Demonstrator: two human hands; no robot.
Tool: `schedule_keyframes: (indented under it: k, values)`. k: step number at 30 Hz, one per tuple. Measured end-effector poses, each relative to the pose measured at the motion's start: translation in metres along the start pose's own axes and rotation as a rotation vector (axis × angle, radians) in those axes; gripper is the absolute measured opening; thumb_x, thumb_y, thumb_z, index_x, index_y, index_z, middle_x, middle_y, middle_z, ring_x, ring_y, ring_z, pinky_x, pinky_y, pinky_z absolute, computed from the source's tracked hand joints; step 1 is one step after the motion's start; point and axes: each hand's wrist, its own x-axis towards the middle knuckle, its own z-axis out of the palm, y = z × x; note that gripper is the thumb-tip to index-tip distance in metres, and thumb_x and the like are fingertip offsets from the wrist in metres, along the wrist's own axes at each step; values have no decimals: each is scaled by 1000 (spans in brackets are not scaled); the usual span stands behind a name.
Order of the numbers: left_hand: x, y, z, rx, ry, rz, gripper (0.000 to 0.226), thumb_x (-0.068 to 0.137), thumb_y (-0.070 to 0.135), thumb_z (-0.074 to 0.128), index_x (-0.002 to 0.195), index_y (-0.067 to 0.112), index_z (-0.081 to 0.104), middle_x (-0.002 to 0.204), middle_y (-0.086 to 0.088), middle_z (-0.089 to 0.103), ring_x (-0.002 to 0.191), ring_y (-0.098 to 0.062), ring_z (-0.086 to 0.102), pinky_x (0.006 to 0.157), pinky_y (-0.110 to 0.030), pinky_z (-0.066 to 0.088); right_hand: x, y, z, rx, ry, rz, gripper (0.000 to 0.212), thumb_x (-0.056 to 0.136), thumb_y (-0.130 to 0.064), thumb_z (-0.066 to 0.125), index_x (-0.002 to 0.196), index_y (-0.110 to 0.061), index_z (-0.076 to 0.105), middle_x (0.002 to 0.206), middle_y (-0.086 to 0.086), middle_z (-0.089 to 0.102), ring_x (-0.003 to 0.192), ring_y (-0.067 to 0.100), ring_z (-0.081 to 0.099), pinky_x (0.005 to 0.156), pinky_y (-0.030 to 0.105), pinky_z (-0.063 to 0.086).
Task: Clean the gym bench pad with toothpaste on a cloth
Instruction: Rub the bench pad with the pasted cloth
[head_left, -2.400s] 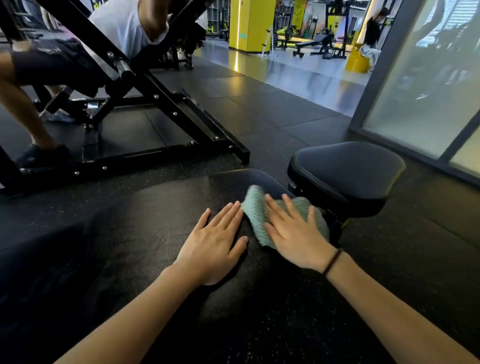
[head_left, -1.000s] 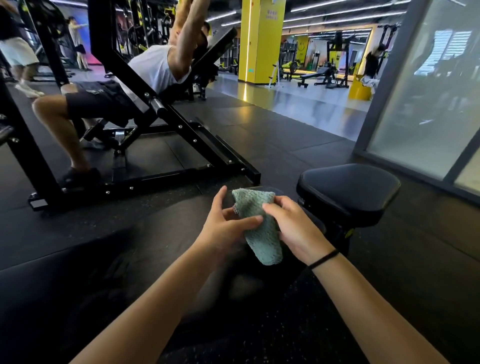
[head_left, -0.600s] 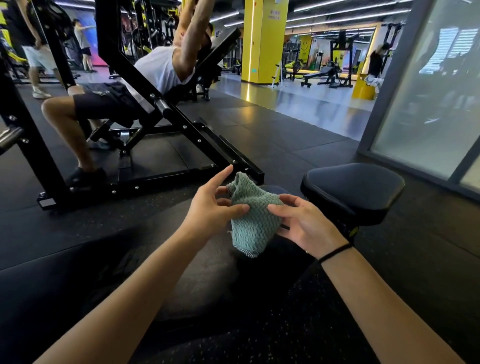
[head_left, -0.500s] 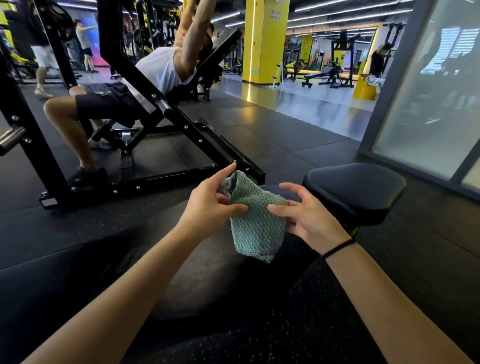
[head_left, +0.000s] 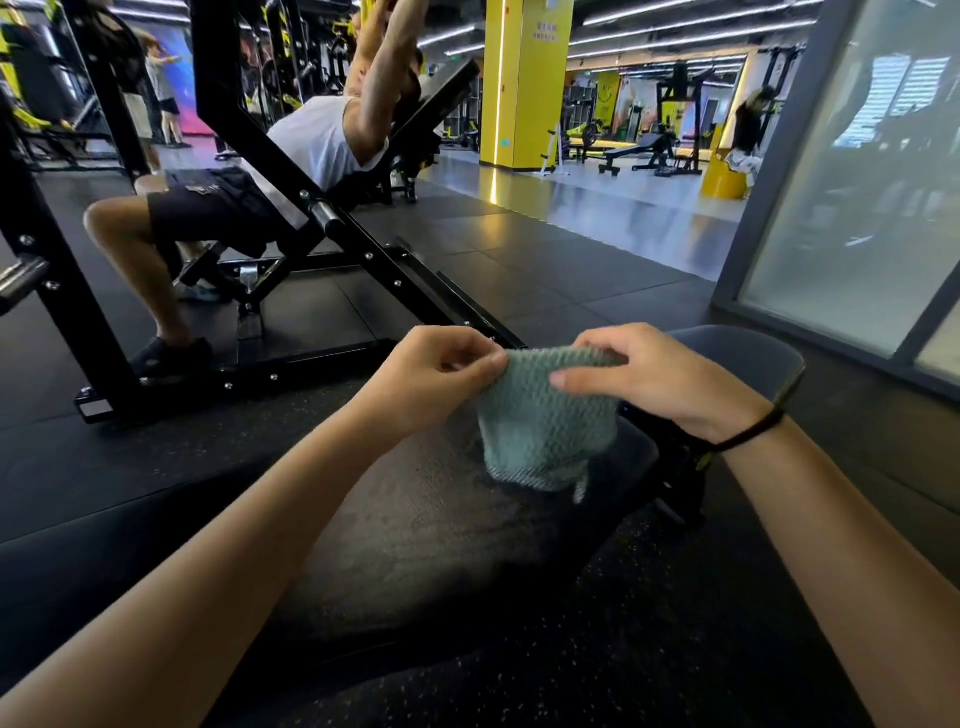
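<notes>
Both hands held the cloth (head_left: 545, 431) by its upper edge. The left hand (head_left: 436, 374) pinched the corner at the cloth's ten o'clock with curled fingers. The right hand (head_left: 660, 379) closed over the corner at two o'clock, thumb laid across the front face and fingers hooked behind. Neither hand was free.

The cloth hung at about twelve o'clock from the wearer, over the far end of the bench pad (head_left: 441, 545). Its lower hem was near the pad; whether it touched the surface could not be told. Holding it up and spread this way probably served to open or refold it and find a fresh face for wiping. No toothpaste could be made out on the weave. A paler, dull patch lay on the pad at the cloth's seven o'clock, perhaps from wiping.

The taut top edge ran from nine to three o'clock, and the loose end pointed down to six, with a small tail drooping at five. The cloth looked doubled, so which span was truly longer could not be judged. The pad's long axis ran from the wearer at six toward twelve to one o'clock, ending just short of the separate seat pad (head_left: 737, 353) at two.

A dark band (head_left: 748, 431) circled the right wrist. At ten o'clock, well apart, a person (head_left: 311, 150) lay back on a black machine frame (head_left: 332, 228).
</notes>
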Motion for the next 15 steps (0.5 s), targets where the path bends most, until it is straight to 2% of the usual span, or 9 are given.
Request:
schedule_keyframes:
  k: [1, 3, 5, 7, 9, 11, 13, 15]
  values:
    - [-2, 0, 3, -263, -24, -96, 28, 86, 29, 63, 99, 5, 69, 96, -10, 70, 88, -18, 63, 90, -38, 50, -1, 5, 0, 275, -18, 31, 35, 74, -29, 72, 93, -1, 67, 87, 13, 67, 80, 20, 63, 77, 36, 48]
    - [-6, -5, 13, -641, -125, -316, 49, 78, 39, 63, 109, 2, 65, 103, -10, 70, 92, -19, 66, 87, -35, 56, -1, 17, 7, 627, -26, 96, 46, 73, -24, 68, 109, 5, 63, 101, 17, 68, 90, 25, 64, 88, 37, 50]
    - [-12, -15, 29, -728, -201, -402, 40, 76, 28, 66, 107, 4, 65, 97, -6, 73, 83, -15, 70, 71, -26, 57, 0, 33, 21, 758, -1, 192, 48, 75, -21, 66, 114, 6, 61, 106, 21, 67, 90, 28, 65, 85, 36, 53]
    - [-17, -27, 49, -709, -163, -448, 17, 82, 5, 65, 99, 3, 66, 82, -1, 74, 68, -9, 70, 56, -19, 55, -1, 54, 33, 765, 1, 326, 45, 74, -24, 68, 109, 3, 65, 102, 20, 69, 82, 27, 67, 76, 34, 56]
    - [-19, -43, 67, -694, -79, -502, 14, 85, -7, 60, 92, 4, 66, 73, 1, 72, 60, -5, 68, 51, -18, 53, -2, 79, 42, 552, 21, 394, 45, 71, -31, 74, 99, 2, 67, 96, 23, 70, 81, 28, 67, 78, 39, 54]
    - [-19, -61, 85, -570, -16, -519, 13, 84, -6, 63, 85, 7, 64, 72, -3, 68, 59, -8, 66, 55, -21, 55, 0, 100, 49, 238, 104, 385, 45, 72, -33, 79, 95, 3, 66, 93, 22, 69, 85, 30, 66, 79, 42, 52]
    - [-19, -81, 99, -190, 74, -461, 10, 80, 3, 70, 84, 11, 65, 78, -4, 67, 71, -15, 65, 68, -27, 55, 1, 114, 59, -52, 206, 365, 39, 76, -28, 78, 101, -2, 63, 98, 12, 65, 94, 25, 61, 79, 33, 46]
    - [-24, -88, 105, 85, 157, -366, 21, 79, 9, 69, 100, 10, 67, 92, -4, 70, 88, -18, 66, 82, -29, 52, -3, 118, 72, -324, 339, 243, 45, 81, -24, 73, 118, -6, 55, 112, 10, 55, 107, 26, 54, 88, 30, 41]
